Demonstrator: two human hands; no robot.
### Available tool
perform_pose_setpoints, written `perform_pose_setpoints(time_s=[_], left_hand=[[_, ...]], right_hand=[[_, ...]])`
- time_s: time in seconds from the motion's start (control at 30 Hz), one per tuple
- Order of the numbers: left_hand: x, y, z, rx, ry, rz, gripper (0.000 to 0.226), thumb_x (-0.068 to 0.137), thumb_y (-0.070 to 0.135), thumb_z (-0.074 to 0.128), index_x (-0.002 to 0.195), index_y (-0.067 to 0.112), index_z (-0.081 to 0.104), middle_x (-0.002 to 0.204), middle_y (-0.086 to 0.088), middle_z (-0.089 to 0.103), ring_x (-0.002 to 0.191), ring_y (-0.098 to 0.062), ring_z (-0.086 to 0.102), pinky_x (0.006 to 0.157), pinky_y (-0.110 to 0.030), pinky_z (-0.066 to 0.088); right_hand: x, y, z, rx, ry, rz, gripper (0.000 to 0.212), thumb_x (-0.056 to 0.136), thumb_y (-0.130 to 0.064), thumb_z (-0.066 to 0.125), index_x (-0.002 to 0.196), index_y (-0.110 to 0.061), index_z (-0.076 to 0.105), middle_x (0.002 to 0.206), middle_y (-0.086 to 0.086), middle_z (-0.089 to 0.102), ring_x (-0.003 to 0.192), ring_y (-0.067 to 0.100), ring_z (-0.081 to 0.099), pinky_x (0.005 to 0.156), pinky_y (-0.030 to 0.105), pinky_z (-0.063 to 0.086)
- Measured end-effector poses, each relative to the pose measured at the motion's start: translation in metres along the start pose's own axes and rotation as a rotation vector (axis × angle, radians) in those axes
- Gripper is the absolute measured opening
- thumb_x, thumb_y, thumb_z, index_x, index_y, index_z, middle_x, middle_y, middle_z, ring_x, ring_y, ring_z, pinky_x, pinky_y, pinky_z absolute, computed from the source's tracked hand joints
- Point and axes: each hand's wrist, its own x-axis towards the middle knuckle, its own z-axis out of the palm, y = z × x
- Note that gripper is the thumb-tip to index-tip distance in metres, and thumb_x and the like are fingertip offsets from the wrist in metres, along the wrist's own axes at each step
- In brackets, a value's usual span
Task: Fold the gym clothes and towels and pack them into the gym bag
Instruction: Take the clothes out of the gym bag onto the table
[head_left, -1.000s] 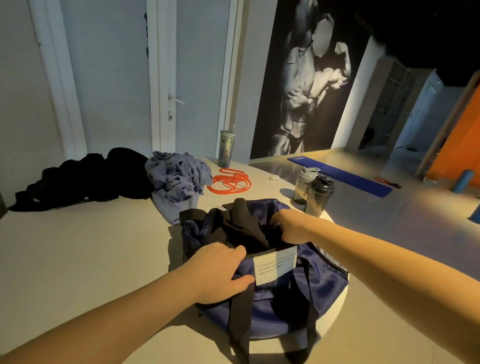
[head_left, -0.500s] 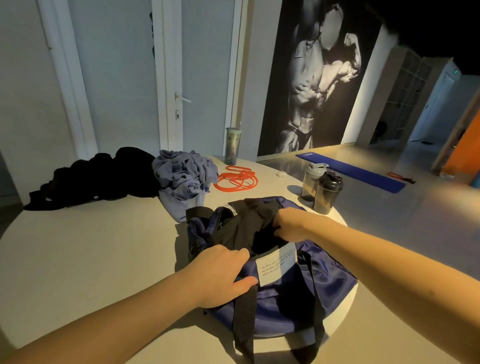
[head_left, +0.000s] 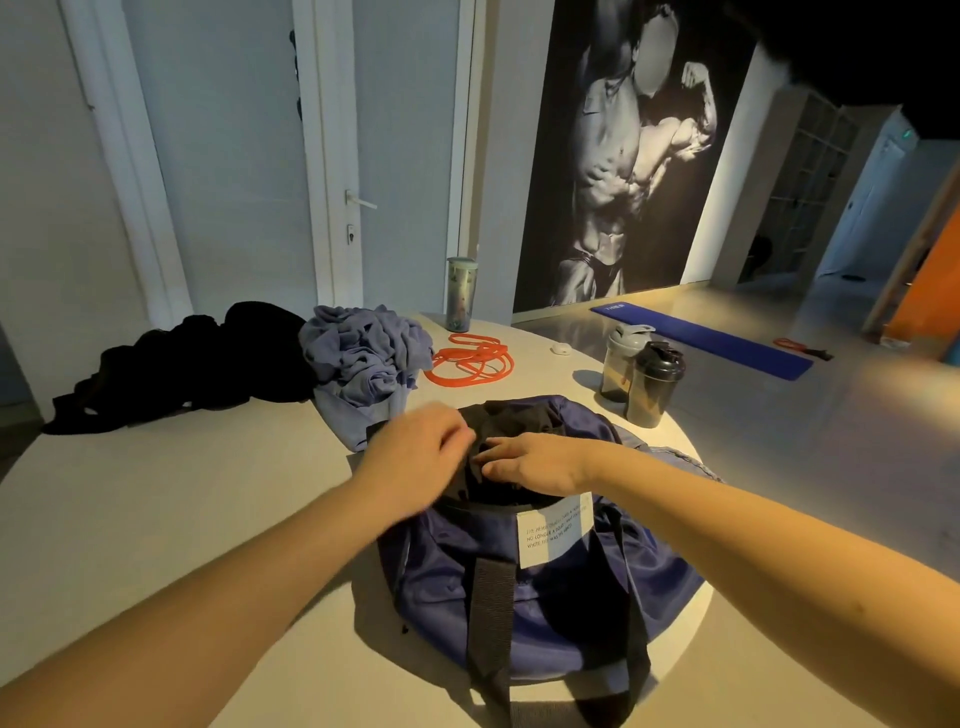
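1. The navy gym bag (head_left: 545, 587) sits at the near right edge of the round white table (head_left: 156, 519), mouth open, with a black garment (head_left: 514, 418) lying in the opening.
2. The left hand (head_left: 415, 457) is over the bag's left rim, fingers bent down onto the black garment. It is blurred, so I cannot tell whether it grips the cloth.
3. The right hand (head_left: 535, 462) lies on the garment with its fingers stretched out flat, holding nothing, its fingertips close to the left hand.
4. A white label (head_left: 553, 532) and black straps (head_left: 491, 613) hang on the bag's near side.
5. Just beyond the bag to the left is a crumpled lavender heap (head_left: 363, 353). A black clothes heap (head_left: 197, 364) lies further left.
6. An orange band (head_left: 467, 361) and a tumbler (head_left: 461, 301) lie far behind the bag.
7. Two shaker bottles (head_left: 641, 374) stand close by the bag's far right.
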Motion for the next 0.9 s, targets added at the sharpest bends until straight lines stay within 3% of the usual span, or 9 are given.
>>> perform_pose_setpoints(time_s=[0.07, 0.13, 0.27, 0.37, 0.47, 0.6, 0.73, 0.8, 0.9], left_hand=[[0.035, -0.019, 0.004, 0.090, 0.010, -0.095, 0.018, 0.099, 0.036, 0.058, 0.112, 0.027, 0.068, 0.121, 0.002, 0.063, 0.115, -0.021, 0.057, 0.098, -0.044, 0.048], [0.065, -0.030, 0.010, 0.219, -0.148, -0.145, 0.031, 0.095, 0.035, 0.062, 0.125, 0.028, 0.067, 0.134, -0.005, 0.059, 0.125, -0.029, 0.053, 0.105, -0.046, 0.046], [0.095, -0.024, 0.021, 0.515, -0.545, -0.067, 0.036, 0.095, 0.026, 0.067, 0.130, 0.019, 0.066, 0.131, -0.006, 0.065, 0.117, -0.031, 0.061, 0.088, -0.033, 0.046], [0.106, -0.018, 0.018, 0.688, -0.643, -0.030, 0.032, 0.092, 0.027, 0.073, 0.123, 0.018, 0.071, 0.122, -0.006, 0.068, 0.111, -0.031, 0.063, 0.083, -0.036, 0.047], [0.110, -0.013, 0.008, 0.749, -0.514, 0.041, 0.022, 0.099, 0.025, 0.057, 0.114, 0.012, 0.066, 0.114, -0.009, 0.067, 0.102, -0.033, 0.063, 0.072, -0.037, 0.042], [0.112, -0.009, 0.003, 0.327, -0.041, -0.103, 0.008, 0.100, 0.020, 0.042, 0.093, 0.015, 0.043, 0.093, -0.013, 0.060, 0.073, -0.031, 0.050, 0.061, -0.037, 0.033], [0.105, 0.002, 0.000, -0.049, 0.431, -0.083, 0.014, 0.104, 0.022, 0.042, 0.093, 0.013, 0.043, 0.082, -0.003, 0.049, 0.063, -0.018, 0.047, 0.050, -0.033, 0.028], [0.102, 0.007, -0.002, -0.072, 0.458, -0.040, 0.013, 0.105, 0.022, 0.042, 0.096, 0.014, 0.044, 0.083, -0.001, 0.049, 0.064, -0.016, 0.047, 0.050, -0.031, 0.030], [0.098, -0.002, 0.004, 0.004, 0.314, -0.037, 0.015, 0.106, 0.027, 0.042, 0.095, 0.018, 0.045, 0.078, 0.000, 0.052, 0.064, -0.024, 0.052, 0.052, -0.037, 0.036]], right_hand=[[0.001, -0.004, 0.000, 0.027, -0.021, 0.004, 0.047, 0.107, -0.044, 0.036, 0.148, -0.025, 0.049, 0.164, -0.004, 0.030, 0.154, 0.013, 0.015, 0.124, 0.037, 0.010], [0.002, -0.008, 0.000, 0.051, -0.019, 0.020, 0.047, 0.108, -0.041, 0.033, 0.148, -0.022, 0.049, 0.164, -0.004, 0.030, 0.154, 0.012, 0.014, 0.123, 0.034, 0.009], [0.002, -0.012, 0.004, 0.002, -0.015, 0.028, 0.047, 0.110, -0.037, 0.028, 0.153, -0.022, 0.042, 0.166, -0.002, 0.023, 0.155, 0.016, 0.009, 0.123, 0.032, 0.008], [0.002, -0.010, 0.007, 0.053, -0.023, 0.037, 0.047, 0.110, -0.039, 0.029, 0.153, -0.024, 0.041, 0.167, -0.001, 0.020, 0.155, 0.016, 0.005, 0.123, 0.033, 0.008], [0.001, -0.010, 0.008, 0.095, -0.043, 0.039, 0.048, 0.110, -0.040, 0.030, 0.153, -0.024, 0.040, 0.167, -0.003, 0.018, 0.155, 0.017, 0.005, 0.123, 0.031, 0.007], [0.009, -0.009, 0.015, 0.114, -0.041, 0.032, 0.051, 0.108, -0.047, 0.030, 0.155, -0.027, 0.038, 0.168, -0.002, 0.016, 0.156, 0.017, 0.002, 0.125, 0.037, 0.005], [0.022, -0.012, 0.018, 0.387, -0.036, 0.168, 0.045, 0.110, -0.014, 0.028, 0.154, -0.006, 0.035, 0.166, 0.010, 0.021, 0.155, 0.030, 0.007, 0.123, 0.033, 0.002], [0.023, -0.015, 0.021, 0.383, -0.006, 0.197, 0.045, 0.108, -0.015, 0.035, 0.152, -0.007, 0.041, 0.161, 0.012, 0.033, 0.150, 0.031, 0.025, 0.122, 0.034, 0.014], [0.024, -0.014, 0.015, 0.171, -0.014, 0.072, 0.044, 0.106, -0.030, 0.044, 0.147, -0.014, 0.051, 0.151, 0.010, 0.049, 0.140, 0.028, 0.044, 0.117, 0.037, 0.033]])
